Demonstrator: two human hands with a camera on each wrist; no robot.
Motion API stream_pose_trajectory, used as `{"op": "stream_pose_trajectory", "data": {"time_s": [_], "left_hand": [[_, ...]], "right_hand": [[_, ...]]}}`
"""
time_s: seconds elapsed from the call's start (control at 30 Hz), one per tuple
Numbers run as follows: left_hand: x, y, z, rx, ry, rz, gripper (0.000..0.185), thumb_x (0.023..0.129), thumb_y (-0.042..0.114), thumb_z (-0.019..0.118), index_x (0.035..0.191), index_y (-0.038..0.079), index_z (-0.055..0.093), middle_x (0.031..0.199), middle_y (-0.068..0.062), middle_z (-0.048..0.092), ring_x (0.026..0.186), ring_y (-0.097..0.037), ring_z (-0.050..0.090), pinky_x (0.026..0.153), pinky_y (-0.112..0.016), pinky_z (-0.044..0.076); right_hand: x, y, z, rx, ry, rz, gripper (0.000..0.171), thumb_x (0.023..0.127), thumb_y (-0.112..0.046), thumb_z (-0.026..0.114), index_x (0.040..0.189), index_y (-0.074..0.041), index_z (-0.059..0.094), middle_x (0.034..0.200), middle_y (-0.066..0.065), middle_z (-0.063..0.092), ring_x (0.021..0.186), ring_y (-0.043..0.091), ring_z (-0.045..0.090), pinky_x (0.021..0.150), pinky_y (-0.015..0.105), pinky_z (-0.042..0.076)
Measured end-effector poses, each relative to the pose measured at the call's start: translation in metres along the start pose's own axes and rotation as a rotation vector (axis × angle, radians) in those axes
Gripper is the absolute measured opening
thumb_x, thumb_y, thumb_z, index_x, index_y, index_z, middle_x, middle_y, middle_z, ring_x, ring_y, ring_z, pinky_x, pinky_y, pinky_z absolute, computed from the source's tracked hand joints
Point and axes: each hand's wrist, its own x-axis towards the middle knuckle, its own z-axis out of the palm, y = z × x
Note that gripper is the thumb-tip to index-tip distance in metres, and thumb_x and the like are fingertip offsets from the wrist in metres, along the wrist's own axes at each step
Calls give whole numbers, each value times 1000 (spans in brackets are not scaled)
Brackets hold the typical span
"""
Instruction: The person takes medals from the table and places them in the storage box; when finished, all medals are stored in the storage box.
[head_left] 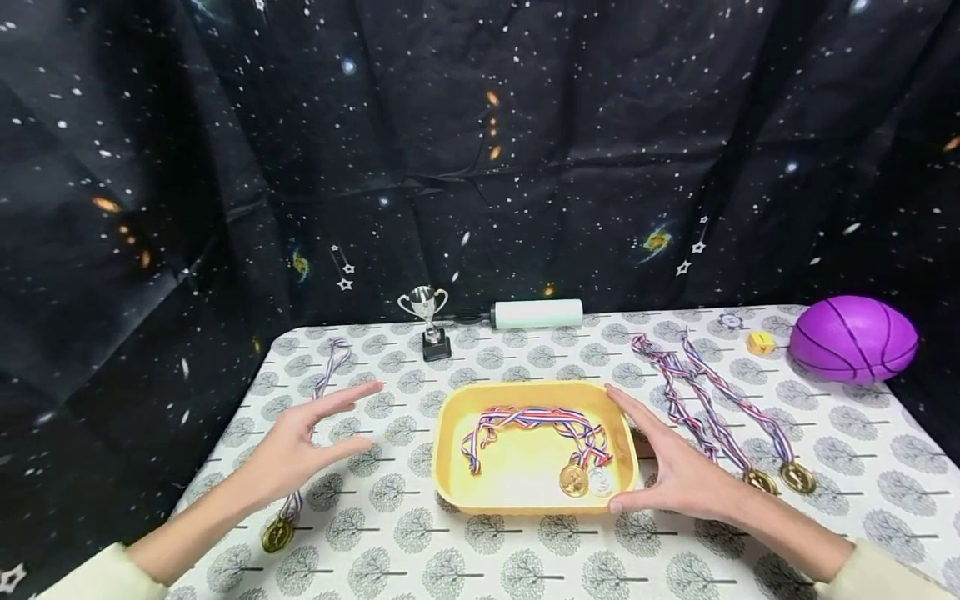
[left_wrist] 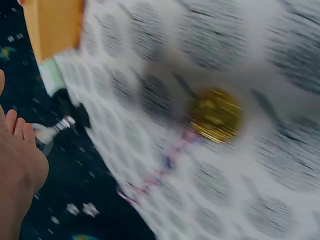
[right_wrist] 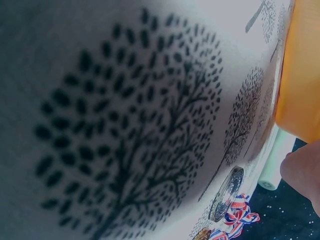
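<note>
Two hands at a yellow tray (head_left: 450, 417), one to each side. Right hand (head_left: 675, 467) spread wide, fingers straight, set against the tray's right edge: index finger along the far right corner, thumb at the near right corner. Left hand (head_left: 300, 446) likewise spread and relaxed, holding nothing, raised off the tablecloth (head_left: 525, 550) and a little apart from the tray's left wall. Inside the tray, two medals (head_left: 587, 480), one gold and one silver, lying side by side near the right front corner, just beside the right thumb, with striped ribbons looped across the tray floor. Under the left wrist, a gold medal (head_left: 277, 535) flat on the cloth, its ribbon trailing away toward the far left; blurred but recognisable from the left wrist view (left_wrist: 215, 115). Beyond the right hand, two more gold medals (head_left: 780, 479) on long ribbons. Further back: small silver trophy cup (head_left: 426, 321), white cylinder (head_left: 537, 314), purple ball (head_left: 853, 338), small yellow block (head_left: 761, 342).
</note>
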Motion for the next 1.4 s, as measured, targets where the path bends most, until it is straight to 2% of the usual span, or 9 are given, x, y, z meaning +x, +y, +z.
{"op": "stream_pose_trajectory", "data": {"time_s": [0.1, 0.2, 0.27, 0.47, 0.67, 0.83, 1.0, 1.23, 1.4], "left_hand": [[-22, -16, -10, 68, 23, -9, 64, 93, 24, 85, 152, 31, 60, 150, 12, 61, 139, -17, 56, 120, -38, 40], [-44, -30, -15, 110, 34, -21, 61, 91, 22, 87, 147, 30, 64, 145, 10, 65, 139, -4, 53, 114, -11, 34], [-58, -37, -16, 131, 46, -19, 60, 89, 20, 88, 144, 28, 67, 141, 9, 68, 136, 1, 53, 110, -5, 32], [-96, -54, -16, 219, 61, 29, 53, 82, 21, 94, 132, 23, 76, 129, 9, 75, 124, 1, 63, 103, -3, 38], [-119, -65, -18, 292, 67, 53, 55, 76, 27, 97, 127, 25, 78, 124, 13, 75, 117, 1, 66, 99, -1, 39], [-129, -68, -17, 332, 86, 43, 56, 74, 32, 98, 126, 28, 79, 122, 15, 75, 114, 1, 67, 97, -1, 40], [-138, -71, -15, 353, 35, -77, 55, 77, 45, 94, 128, 37, 76, 127, 20, 71, 116, 4, 64, 94, 0, 39], [-142, -73, -17, 354, -55, -195, 55, 81, 55, 87, 132, 38, 74, 128, 18, 71, 112, 2, 65, 88, -19, 56], [-142, -77, -15, 356, -23, -118, 52, 81, 44, 91, 129, 34, 76, 124, 17, 73, 110, 3, 66, 90, -6, 48]], "right_hand": [[0, 0, 0, 9, -3, 1, 138, 69, -45, 100, 172, -17, 14, 176, 16, 19, 155, 52, 22, 113, 81, 23], [1, -1, 1, 23, -7, 6, 138, 69, -44, 101, 172, -17, 14, 176, 15, 19, 155, 51, 21, 114, 82, 21], [0, -1, 1, 23, -6, 7, 138, 69, -43, 101, 172, -17, 14, 176, 15, 19, 156, 51, 21, 114, 82, 21], [0, -1, 2, 28, -6, 6, 139, 68, -44, 101, 172, -17, 13, 176, 16, 19, 156, 50, 21, 113, 82, 21], [0, 1, 3, 36, -2, -7, 138, 68, -42, 101, 172, -18, 14, 175, 18, 19, 155, 53, 20, 112, 83, 20], [1, 0, 2, 36, -2, -13, 138, 68, -42, 101, 172, -17, 14, 175, 18, 19, 155, 54, 20, 112, 84, 20], [1, 1, 3, 33, 1, -6, 139, 68, -42, 101, 172, -17, 14, 175, 17, 20, 155, 52, 21, 113, 83, 21], [2, 1, 3, 35, -3, -16, 140, 67, -41, 101, 172, -15, 13, 175, 19, 18, 155, 54, 20, 112, 83, 21], [1, 1, 3, 38, -4, -8, 139, 68, -42, 101, 172, -17, 13, 175, 18, 18, 155, 54, 20, 112, 84, 20]]}}
